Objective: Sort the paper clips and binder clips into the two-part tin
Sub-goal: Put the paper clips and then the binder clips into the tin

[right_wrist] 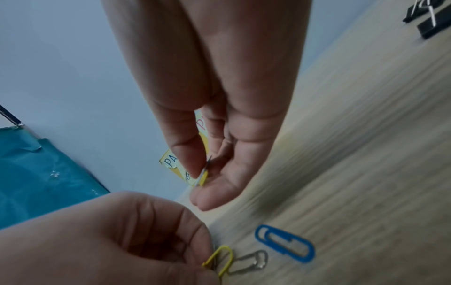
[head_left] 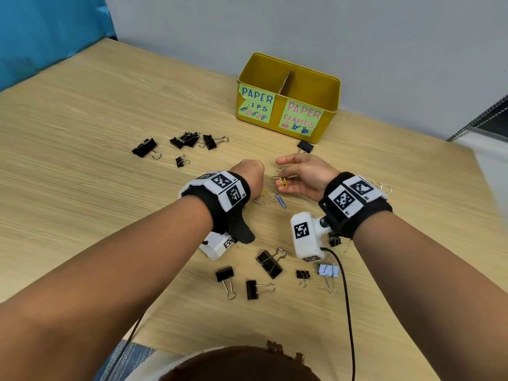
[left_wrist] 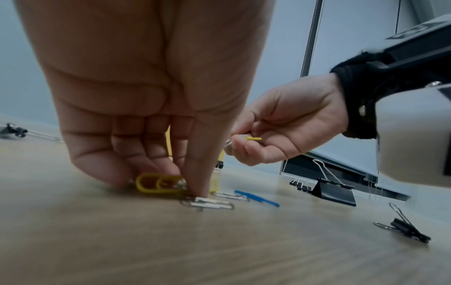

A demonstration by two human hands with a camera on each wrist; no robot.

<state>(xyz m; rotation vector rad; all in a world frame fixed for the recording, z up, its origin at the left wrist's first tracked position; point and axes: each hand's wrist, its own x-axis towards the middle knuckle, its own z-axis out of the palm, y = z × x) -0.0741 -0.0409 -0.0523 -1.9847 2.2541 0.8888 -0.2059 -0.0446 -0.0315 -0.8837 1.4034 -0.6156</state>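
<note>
A yellow paper clip is being pinched on the table by the left hand. Several paper clips are being gripped above it by the right hand. The yellow tin is standing beyond, with binder clips being left scattered around.

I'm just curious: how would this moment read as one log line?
left hand: pinching yellow paper clip on table | right hand: holding paper clips | tin: nothing visible inside

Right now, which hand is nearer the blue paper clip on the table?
Left. The left hand works at the table just beside the blue paper clip; the right hand is raised above it, holding paper clips.
</note>
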